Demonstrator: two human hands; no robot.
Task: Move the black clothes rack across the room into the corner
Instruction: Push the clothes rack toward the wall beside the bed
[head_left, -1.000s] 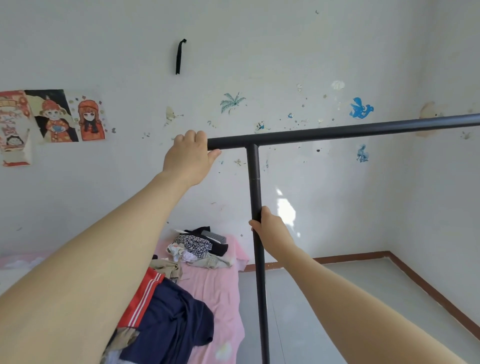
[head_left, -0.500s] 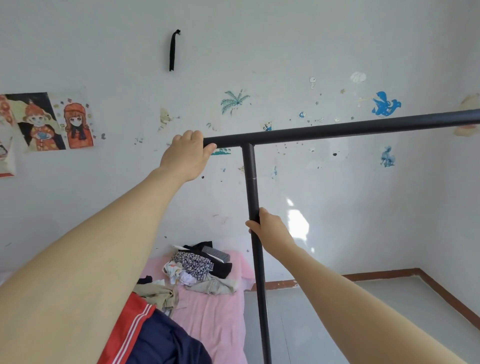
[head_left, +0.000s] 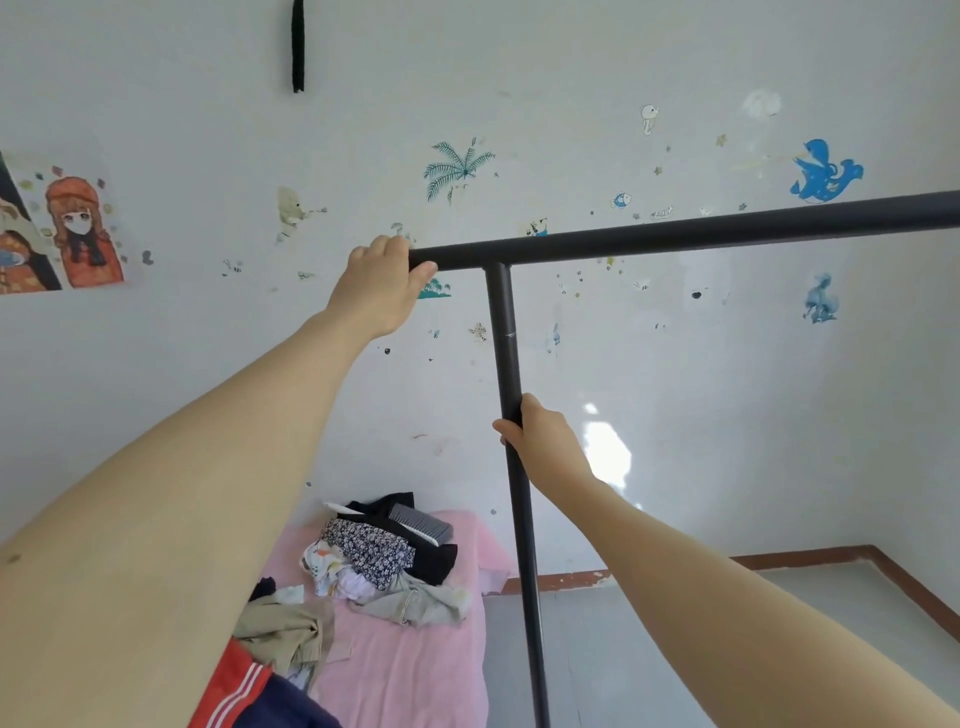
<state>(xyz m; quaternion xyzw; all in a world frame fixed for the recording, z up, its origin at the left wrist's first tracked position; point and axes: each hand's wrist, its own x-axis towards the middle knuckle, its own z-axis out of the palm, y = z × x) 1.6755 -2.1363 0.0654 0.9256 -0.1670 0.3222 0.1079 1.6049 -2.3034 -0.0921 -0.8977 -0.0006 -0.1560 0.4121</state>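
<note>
The black clothes rack (head_left: 675, 236) is a thin metal frame with a long top bar running right out of view and one upright post dropping to the bottom edge. My left hand (head_left: 382, 283) is wrapped around the left end of the top bar. My right hand (head_left: 537, 439) grips the upright post about halfway down. No clothes hang on the bar. The rack's feet are out of view.
A bed with a pink sheet (head_left: 415, 670) and a heap of clothes (head_left: 379, 561) lies at the lower left beside the post. The white stickered wall (head_left: 675, 389) stands just behind. Grey floor (head_left: 649, 649) and a brown skirting board (head_left: 805, 556) lead to the corner at right.
The view has shifted right and tilted up. The poster slid further left and the wall looks nearer. Both hands keep the same grips on the rack.
</note>
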